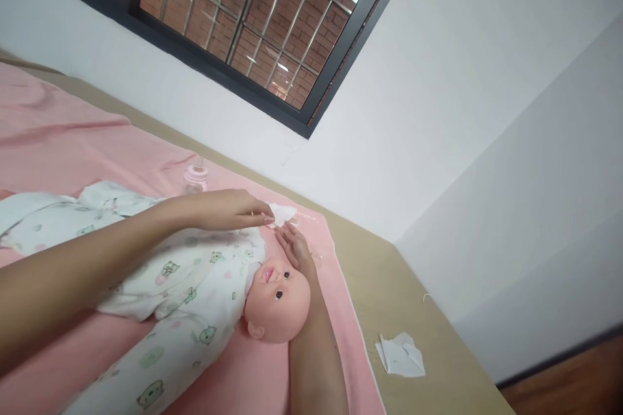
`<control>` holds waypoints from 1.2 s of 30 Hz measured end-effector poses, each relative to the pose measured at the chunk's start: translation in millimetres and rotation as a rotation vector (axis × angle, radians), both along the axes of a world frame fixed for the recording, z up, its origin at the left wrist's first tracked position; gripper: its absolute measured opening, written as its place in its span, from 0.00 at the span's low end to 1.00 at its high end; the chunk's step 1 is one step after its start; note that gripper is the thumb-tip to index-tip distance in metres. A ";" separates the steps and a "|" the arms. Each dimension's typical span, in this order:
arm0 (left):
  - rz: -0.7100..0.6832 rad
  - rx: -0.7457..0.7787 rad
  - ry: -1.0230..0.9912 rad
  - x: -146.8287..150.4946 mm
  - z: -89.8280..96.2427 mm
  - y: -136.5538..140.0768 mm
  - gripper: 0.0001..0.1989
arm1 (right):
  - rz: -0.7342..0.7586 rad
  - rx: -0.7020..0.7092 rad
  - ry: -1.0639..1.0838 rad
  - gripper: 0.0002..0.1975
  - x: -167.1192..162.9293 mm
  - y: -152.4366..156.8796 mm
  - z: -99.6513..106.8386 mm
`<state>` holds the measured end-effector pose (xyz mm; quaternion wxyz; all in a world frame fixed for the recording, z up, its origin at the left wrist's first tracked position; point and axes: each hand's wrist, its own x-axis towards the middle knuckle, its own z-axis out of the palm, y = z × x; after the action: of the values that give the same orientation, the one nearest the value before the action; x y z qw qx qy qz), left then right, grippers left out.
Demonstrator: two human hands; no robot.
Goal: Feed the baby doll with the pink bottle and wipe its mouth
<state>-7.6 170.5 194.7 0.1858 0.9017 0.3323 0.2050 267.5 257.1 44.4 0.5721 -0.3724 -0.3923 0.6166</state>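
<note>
A bald baby doll (277, 301) in white printed pyjamas lies on its back on a pink sheet (263, 363). My left hand (233, 209) reaches across its chest, thumb and fingertips pinched together at the edge of a white tissue (285, 213). Whether they grip the tissue or something small is too fine to make out. My right hand (296, 248) is beyond the doll's head, fingers stretched out and a little apart near that tissue. The doll's head rests against my right forearm.
A pink-capped baby bottle (196, 176) stands behind the doll. On the tan table (370, 272) lies a folded white tissue (402, 355) and a small white bit (427, 297) at its edge. A white wall (341, 168) with a barred window (243, 13) rises behind.
</note>
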 end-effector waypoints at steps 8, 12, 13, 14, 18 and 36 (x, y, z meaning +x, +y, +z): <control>0.054 0.037 -0.048 -18.0 6.8 6.1 0.26 | -0.139 0.062 -0.130 0.17 1.4 -7.3 17.9; 0.074 0.030 -0.086 -16.2 0.6 9.1 0.27 | -0.253 0.093 -0.335 0.13 10.7 -20.8 54.0; 0.095 0.034 -0.109 -14.3 -1.2 9.7 0.29 | -0.248 0.104 -0.381 0.13 11.8 -25.7 64.0; 0.118 0.041 -0.135 -12.0 -3.2 10.4 0.32 | -0.234 0.115 -0.439 0.12 11.7 -30.9 73.6; 0.161 0.068 -0.234 -2.0 -13.9 17.0 0.37 | -0.191 0.157 -0.696 0.11 -2.1 -53.3 103.9; -0.240 -0.053 -0.215 -25.0 -4.1 22.3 0.21 | 0.079 0.750 -0.996 0.07 -70.0 -142.2 177.0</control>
<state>-32.6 192.9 190.6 0.2672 0.9025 0.2056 0.2679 197.5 114.8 221.4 0.3891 -0.3740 -0.8152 0.2100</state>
